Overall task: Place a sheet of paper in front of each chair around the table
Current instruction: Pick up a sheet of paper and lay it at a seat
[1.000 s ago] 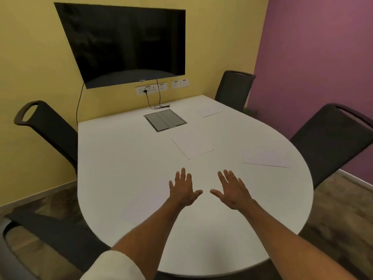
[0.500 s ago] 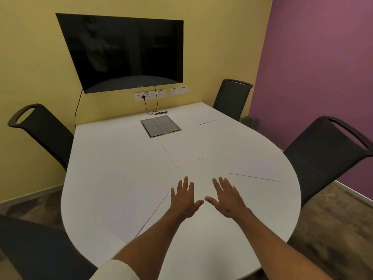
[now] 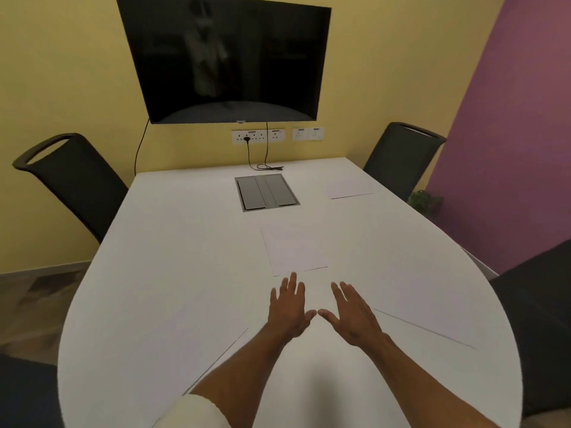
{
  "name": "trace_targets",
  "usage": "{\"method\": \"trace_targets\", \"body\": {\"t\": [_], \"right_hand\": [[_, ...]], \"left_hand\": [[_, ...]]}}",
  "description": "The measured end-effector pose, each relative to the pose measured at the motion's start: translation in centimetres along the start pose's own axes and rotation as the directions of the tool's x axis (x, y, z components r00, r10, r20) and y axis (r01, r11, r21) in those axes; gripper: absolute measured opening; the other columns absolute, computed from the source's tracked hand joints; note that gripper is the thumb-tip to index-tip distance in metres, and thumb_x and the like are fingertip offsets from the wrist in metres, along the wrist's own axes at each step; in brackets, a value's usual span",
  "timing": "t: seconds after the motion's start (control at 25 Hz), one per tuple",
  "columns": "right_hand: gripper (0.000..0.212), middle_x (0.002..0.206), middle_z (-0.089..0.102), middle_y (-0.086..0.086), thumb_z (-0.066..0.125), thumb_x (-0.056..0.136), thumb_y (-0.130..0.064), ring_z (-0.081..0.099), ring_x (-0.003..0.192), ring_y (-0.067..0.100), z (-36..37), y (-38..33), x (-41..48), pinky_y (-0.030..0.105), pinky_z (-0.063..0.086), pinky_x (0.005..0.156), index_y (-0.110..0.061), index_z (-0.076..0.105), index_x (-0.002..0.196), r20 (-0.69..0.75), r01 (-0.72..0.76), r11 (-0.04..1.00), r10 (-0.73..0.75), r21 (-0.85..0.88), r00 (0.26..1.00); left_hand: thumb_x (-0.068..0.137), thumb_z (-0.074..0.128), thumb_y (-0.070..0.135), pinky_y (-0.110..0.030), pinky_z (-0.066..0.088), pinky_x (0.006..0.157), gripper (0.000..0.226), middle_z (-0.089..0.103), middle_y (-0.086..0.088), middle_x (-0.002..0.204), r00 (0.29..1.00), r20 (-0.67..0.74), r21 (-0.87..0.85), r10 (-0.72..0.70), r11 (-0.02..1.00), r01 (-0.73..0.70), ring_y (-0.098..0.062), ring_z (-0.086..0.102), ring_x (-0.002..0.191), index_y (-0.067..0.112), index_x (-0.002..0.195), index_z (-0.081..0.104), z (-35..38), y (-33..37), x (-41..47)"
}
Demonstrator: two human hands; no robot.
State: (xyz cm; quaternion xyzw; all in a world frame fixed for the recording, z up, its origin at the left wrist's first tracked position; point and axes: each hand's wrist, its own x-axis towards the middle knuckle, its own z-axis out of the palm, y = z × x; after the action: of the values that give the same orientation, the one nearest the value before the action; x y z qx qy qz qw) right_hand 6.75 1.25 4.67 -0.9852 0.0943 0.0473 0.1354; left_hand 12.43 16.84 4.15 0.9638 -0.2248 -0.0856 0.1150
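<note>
Both my hands reach out flat over the white table (image 3: 173,261), fingers spread and holding nothing: my left hand (image 3: 289,307), my right hand (image 3: 352,316). Just beyond their fingertips a white sheet of paper (image 3: 293,250) lies in the table's middle. Another sheet (image 3: 350,188) lies before the far right chair (image 3: 401,156). A third sheet (image 3: 411,301) lies at the right, before the near right chair (image 3: 537,319). A fourth sheet (image 3: 185,338) lies at the near left. The far left chair (image 3: 74,180) has no sheet that I can make out before it.
A grey cable hatch (image 3: 266,192) is set into the table's far middle, with a black cable (image 3: 265,165) behind it. A dark screen (image 3: 228,63) hangs on the yellow wall. A small plant (image 3: 425,200) stands by the purple wall.
The view has swung right and closer to the table's near end. Both hands stay flat and empty, now nearer the middle sheet.
</note>
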Motion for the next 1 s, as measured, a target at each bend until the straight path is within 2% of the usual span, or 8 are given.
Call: {"method": "trace_targets", "body": {"t": [0.4,0.76,1.0], "right_hand": [[0.078,0.161,0.003,0.006,0.033,0.093,-0.059,0.0,0.149,0.021,-0.3,3.1,12.7,0.038,0.011,0.119,-0.017,0.006,0.152,0.085,-0.006,0.993,-0.004,0.118,0.996],[0.077,0.16,0.01,0.01,0.039,0.094,-0.055,0.005,0.148,0.024,4.3,5.4,24.5,0.041,0.02,0.117,-0.013,0.011,0.151,0.193,-0.091,0.977,0.052,0.195,0.98],[0.075,0.159,0.011,0.013,0.04,0.094,-0.052,0.007,0.148,0.025,7.7,5.8,30.1,0.04,0.018,0.117,-0.01,0.013,0.15,0.221,-0.092,0.974,0.045,0.208,0.974]], "left_hand": [[0.095,0.039,0.052,-0.05,0.006,0.119,0.072,-0.006,-0.008,0.161,0.988,-0.007,-0.081,-0.152,0.985,0.151,-0.029,-0.002,0.149,0.016,0.151,0.015,0.6,-1.6,11.5],[0.094,0.044,0.05,-0.047,0.015,0.119,0.065,0.006,-0.01,0.161,0.904,0.046,-0.253,-0.426,0.87,0.423,-0.029,0.009,0.148,0.016,0.147,0.027,5.0,-5.9,20.5],[0.095,0.044,0.045,-0.043,0.014,0.12,0.061,0.008,-0.012,0.161,0.878,0.085,-0.286,-0.471,0.833,0.474,-0.029,0.01,0.148,0.015,0.146,0.029,7.8,-7.9,25.3]]}}
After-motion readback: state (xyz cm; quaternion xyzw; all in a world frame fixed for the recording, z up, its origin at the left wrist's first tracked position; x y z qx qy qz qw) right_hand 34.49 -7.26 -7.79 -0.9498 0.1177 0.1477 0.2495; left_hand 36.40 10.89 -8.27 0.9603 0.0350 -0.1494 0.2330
